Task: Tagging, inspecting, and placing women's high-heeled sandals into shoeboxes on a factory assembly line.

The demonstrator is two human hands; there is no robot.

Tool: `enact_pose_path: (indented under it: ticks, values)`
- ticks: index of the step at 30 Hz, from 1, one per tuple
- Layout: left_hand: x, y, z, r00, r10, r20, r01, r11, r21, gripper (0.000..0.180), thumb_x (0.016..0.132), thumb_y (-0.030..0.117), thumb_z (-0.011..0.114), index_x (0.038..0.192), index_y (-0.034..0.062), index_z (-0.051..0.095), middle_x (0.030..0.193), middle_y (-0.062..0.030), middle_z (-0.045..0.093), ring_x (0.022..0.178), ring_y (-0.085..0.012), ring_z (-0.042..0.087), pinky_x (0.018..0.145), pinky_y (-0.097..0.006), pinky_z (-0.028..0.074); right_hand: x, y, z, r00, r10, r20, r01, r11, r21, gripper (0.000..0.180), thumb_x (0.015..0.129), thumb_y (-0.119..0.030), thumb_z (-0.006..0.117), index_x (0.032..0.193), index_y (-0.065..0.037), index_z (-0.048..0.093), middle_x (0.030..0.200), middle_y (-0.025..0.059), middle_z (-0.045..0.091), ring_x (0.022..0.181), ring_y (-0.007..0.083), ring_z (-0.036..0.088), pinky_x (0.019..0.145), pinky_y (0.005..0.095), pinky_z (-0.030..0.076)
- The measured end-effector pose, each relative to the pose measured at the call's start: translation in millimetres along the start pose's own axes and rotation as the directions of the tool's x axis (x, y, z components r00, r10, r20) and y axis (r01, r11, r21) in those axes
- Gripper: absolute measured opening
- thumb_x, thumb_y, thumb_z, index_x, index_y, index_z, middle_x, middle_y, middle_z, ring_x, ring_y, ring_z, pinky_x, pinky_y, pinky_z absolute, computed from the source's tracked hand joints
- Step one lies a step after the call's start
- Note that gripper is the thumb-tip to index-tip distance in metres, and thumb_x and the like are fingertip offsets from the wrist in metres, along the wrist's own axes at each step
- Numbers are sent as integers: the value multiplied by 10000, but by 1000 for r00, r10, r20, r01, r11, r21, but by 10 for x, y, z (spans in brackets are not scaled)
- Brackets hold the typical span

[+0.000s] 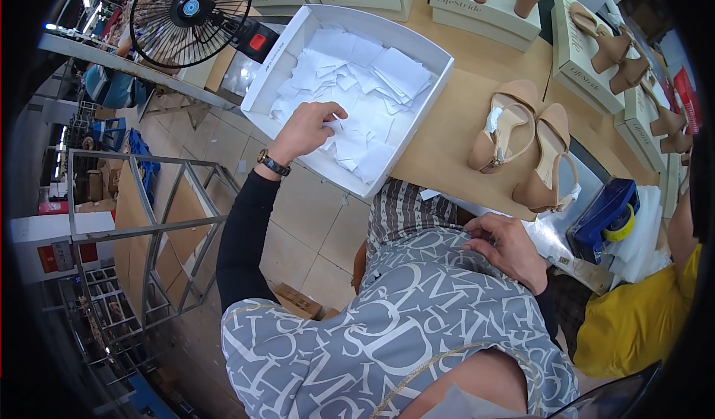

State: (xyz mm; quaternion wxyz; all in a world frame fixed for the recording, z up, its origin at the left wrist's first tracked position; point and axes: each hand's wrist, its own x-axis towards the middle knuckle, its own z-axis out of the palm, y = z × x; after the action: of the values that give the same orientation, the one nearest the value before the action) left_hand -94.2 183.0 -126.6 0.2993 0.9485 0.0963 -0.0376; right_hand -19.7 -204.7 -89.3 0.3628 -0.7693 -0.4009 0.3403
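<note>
A tan table (pixel 447 132) stands over a tiled floor (pixel 313 225), with a fan (pixel 190 13) at eleven o'clock. Two loose sandals (pixel 521 147) lie at two o'clock. One white box (pixel 272 76) at twelve holds crumpled white paper slips (pixel 365 99). The left hand (pixel 305 128) reaches in, fingers curled on slips. The right hand (pixel 510 248) lies half-open on the lap, holding nothing that shows.

- Bright, even daylight; the white papers (pixel 357 99) glare, nearly washed out.
- Soft shadows beside them.
- Fisheye bends edges; black, dim rim far from the papers.

Tan heels (pixel 521 147) on table, fan (pixel 190 9), blue tape dispenser (pixel 607 214) — metal rack (pixel 149 225) lwr left.
</note>
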Motion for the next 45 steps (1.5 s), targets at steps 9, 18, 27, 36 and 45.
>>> enact_pose_path:
  ticks: [9, 18, 27, 36, 45]
  values:
    - [-47, 169, -18, 988, -1, -155, 1, 1000, 2, 314, 618, 167, 761, 835, -2, 609, 741, -141, 614, 605, -240, 568, 568, -315, 441, 192, -106, 1, 977, -206, 47, 209, 976, -62, 251, 733, -145, 687, 911, -10, 572, 744, 118, 570, 685, 274, 572, 636, 357, 447]
    - [-63, 544, -15, 911, -133, -390, -53, 902, -429, 205, 796, 143, 667, 934, -3, 624, 740, -4, 581, 685, -53, 485, 617, -185, 396, 284, -212, -1, 992, -124, -21, 125, 990, 66, 277, 709, -127, 720, 931, -26, 589, 779, 94, 583, 708, 217, 574, 673, 312, 461]
    - [-117, 1866, 870, 869, -274, -413, -317, 334, -888, 219, 826, 116, 648, 996, -3, 579, 724, 22, 541, 675, -35, 484, 592, -164, 392, 526, -227, 230, 883, -245, -400, 391, 855, 339, 215, 738, -116, 706, 855, 13, 580, 904, 97, 548, 770, 171, 551, 627, 275, 442]
    - [-256, 1805, 890, 988, 92, 124, 75, 410, -909, 246, 774, 41, 676, 996, -33, 599, 817, -55, 648, 713, -56, 570, 636, -194, 457, 48, -27, -170, 988, 45, -149, 33, 875, 483, 119, 768, -72, 654, 796, 13, 575, 608, 20, 582, 553, 48, 512, 505, 212, 395]
    - [-293, 1950, 1021, 992, -12, 122, 118, 386, -915, 104, 841, 54, 607, 875, -43, 590, 759, -55, 629, 654, -67, 575, 588, -193, 478, -72, 113, -89, 963, 219, -156, -4, 591, 807, 89, 797, -11, 619, 868, 34, 588, 733, 60, 625, 615, 95, 589, 550, 214, 475]
